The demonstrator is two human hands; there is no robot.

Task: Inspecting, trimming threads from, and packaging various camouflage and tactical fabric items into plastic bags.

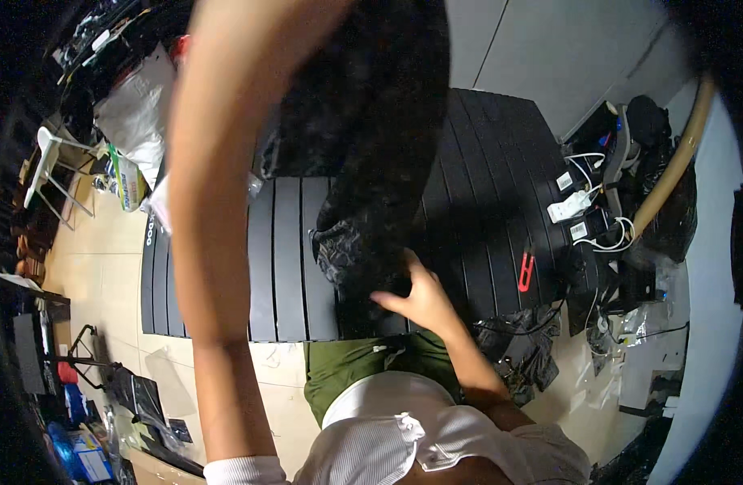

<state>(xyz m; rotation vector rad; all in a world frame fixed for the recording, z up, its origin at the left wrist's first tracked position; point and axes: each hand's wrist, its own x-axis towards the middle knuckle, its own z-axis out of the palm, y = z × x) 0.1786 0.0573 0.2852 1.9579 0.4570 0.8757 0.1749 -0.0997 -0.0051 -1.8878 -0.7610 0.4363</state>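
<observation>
Left hand out of view; right hand [424, 297] at lower end of black cloth [379, 137]; cannot tell if either grasps it; red tool [526, 276] lies on slatted table [287, 267]

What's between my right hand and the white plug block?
In the head view, a red cutter-like tool lies on the black slatted table, roughly between your right hand and the white plug block.
</observation>
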